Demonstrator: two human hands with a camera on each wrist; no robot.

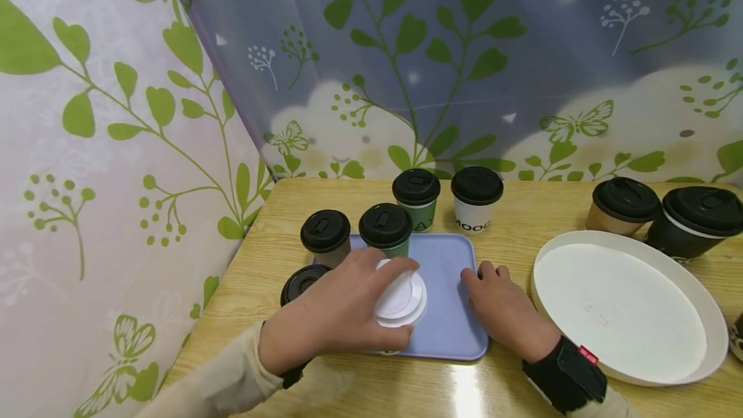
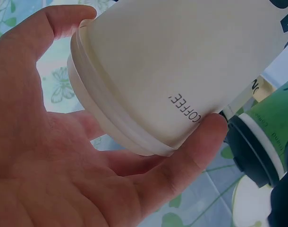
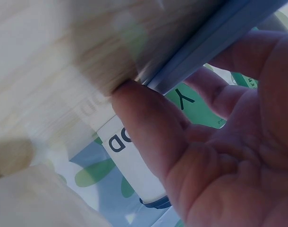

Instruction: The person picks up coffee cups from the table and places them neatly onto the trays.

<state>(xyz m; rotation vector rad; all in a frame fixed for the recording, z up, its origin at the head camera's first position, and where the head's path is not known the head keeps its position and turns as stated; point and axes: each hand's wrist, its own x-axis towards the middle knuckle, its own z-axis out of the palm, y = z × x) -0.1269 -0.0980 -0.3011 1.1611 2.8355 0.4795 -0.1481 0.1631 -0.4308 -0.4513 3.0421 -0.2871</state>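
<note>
My left hand [image 1: 342, 305] grips a white paper cup [image 2: 167, 61] around its white lid [image 1: 400, 298], over the blue-lavender tray [image 1: 447, 269]. "COFFEE" is printed on the cup's side. At the tray's right rim, my right hand [image 1: 502, 305] holds the edge with thumb and curled fingers. Just behind the left hand stand a green cup with a black lid [image 1: 386, 226] and a brown cup with a black lid [image 1: 326, 231]. Another black lid [image 1: 303, 284] shows partly behind the left hand; its cup is hidden.
Behind the tray stand a green cup [image 1: 416, 192] and a white "MOOD" cup [image 1: 476, 199], both black-lidded. A round white tray [image 1: 621, 308] lies at right, with a tan cup [image 1: 618, 208] and a black cup [image 1: 691, 224] behind it. A patterned curtain [image 1: 435, 82] hangs behind the table.
</note>
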